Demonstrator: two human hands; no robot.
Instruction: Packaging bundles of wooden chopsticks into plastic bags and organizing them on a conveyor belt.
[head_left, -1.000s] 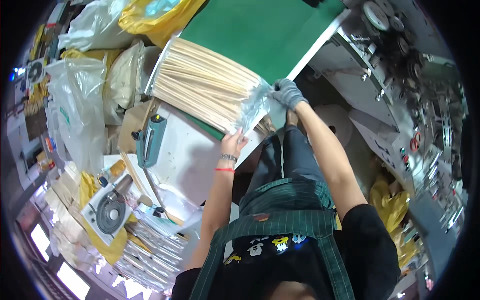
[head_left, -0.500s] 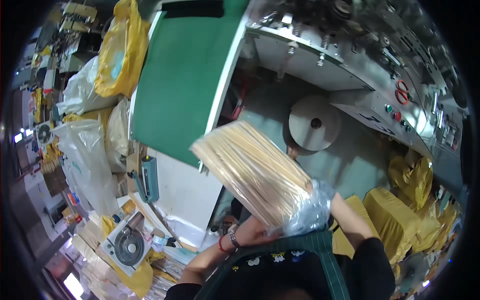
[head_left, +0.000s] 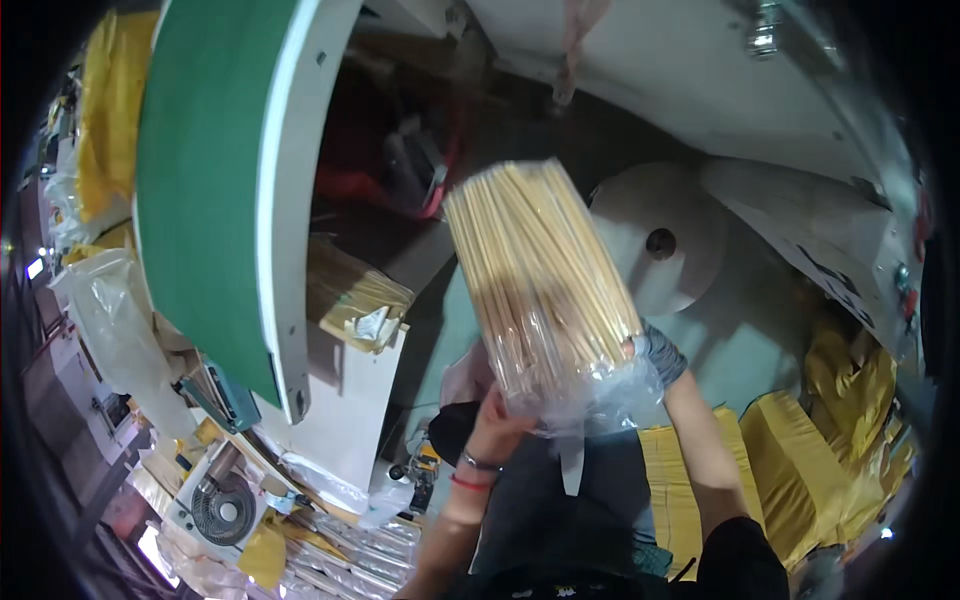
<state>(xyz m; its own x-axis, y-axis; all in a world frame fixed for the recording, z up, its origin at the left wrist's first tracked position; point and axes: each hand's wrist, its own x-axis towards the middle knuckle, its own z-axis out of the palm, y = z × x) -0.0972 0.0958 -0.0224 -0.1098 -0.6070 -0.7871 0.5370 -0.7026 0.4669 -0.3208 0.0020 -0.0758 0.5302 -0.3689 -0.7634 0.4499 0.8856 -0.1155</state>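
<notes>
A clear plastic bag packed with thin wooden sticks [head_left: 535,260] is held out in front of me, tilted with its top leaning left. Its lower end is loose, crumpled film. My left hand [head_left: 502,420] is closed on the lower left corner of the bag, fingers partly hidden behind the film. On the lower right side, my right hand [head_left: 660,358], in a grey glove with a bare fingertip showing, grips the same bag. A strip of film [head_left: 571,465] hangs from the bottom. A bracelet and a red band circle my left wrist.
A green conveyor belt [head_left: 205,190] runs along the left, with another stick package [head_left: 365,300] on a shelf beneath. Beyond the bag is a large pale disc [head_left: 690,240] by a white machine. Yellow sacks [head_left: 790,450] lie at right; a fan [head_left: 222,508] stands lower left.
The bag has swung more upright, both hands still on it. My view has shifted lower and closer, bringing the shelf under the belt into sight.
</notes>
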